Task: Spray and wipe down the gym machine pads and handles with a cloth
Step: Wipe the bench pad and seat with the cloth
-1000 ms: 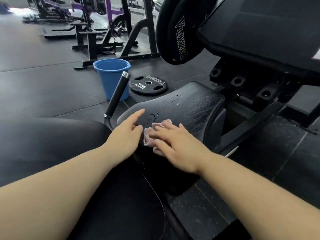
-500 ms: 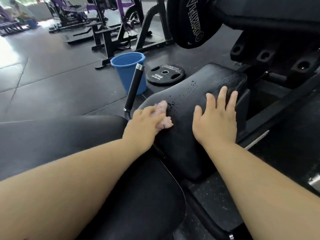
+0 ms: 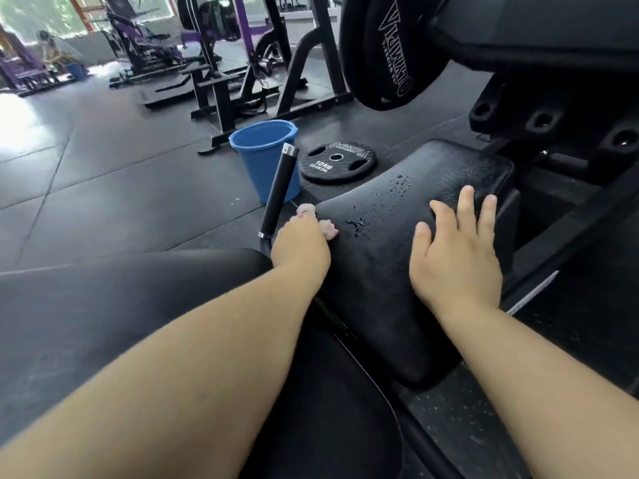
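Black seat pad, droplets scattered over its left half. Our left hand grips a pink cloth at the pad's left edge, beside a black handle. Our right hand lies flat on the pad, fingers spread. Dark rubber floor: blue bucket, weight plate just beside it. Purple machines stand well behind.
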Demonstrator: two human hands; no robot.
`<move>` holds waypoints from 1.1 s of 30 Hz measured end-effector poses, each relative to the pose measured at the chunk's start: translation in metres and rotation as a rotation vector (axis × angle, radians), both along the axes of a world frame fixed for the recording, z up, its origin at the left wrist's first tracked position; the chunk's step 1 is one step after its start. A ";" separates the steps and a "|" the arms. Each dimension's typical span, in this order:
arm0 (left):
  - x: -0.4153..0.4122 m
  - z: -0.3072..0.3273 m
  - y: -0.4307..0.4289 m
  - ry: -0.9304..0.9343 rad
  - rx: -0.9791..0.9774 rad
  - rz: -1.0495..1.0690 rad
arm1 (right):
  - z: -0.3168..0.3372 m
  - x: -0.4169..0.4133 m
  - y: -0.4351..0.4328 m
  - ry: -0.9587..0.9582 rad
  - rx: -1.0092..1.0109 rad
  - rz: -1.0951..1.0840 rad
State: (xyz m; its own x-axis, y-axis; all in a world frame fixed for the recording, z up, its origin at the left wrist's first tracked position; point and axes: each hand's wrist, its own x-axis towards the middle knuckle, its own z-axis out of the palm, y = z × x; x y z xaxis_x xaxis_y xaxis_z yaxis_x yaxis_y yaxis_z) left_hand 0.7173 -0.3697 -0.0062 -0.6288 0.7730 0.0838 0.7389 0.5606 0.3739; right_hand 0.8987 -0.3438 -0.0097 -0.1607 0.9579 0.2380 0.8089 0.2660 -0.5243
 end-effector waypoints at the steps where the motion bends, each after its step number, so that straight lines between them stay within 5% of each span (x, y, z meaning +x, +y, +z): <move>1: -0.005 -0.001 0.006 0.005 0.018 0.033 | 0.000 -0.001 -0.001 0.019 0.006 0.000; 10: 0.013 0.002 -0.049 0.191 -0.073 -0.472 | -0.001 -0.002 -0.002 0.045 0.009 -0.021; 14: -0.053 0.003 -0.004 0.063 -0.127 -0.095 | 0.001 -0.003 -0.002 0.124 0.025 -0.031; 19: -0.037 -0.010 -0.015 0.030 -0.027 -0.006 | 0.000 -0.003 0.000 0.189 0.033 -0.032; 26: 0.039 -0.004 -0.056 0.160 -0.033 -0.680 | -0.007 0.008 0.000 0.584 0.039 -0.007; 30: -0.008 0.005 0.002 -0.099 0.088 -0.192 | -0.009 0.015 0.005 0.791 -0.070 -0.103; 33: 0.008 0.001 0.013 0.010 0.088 -0.071 | -0.008 0.012 0.009 0.747 -0.080 -0.123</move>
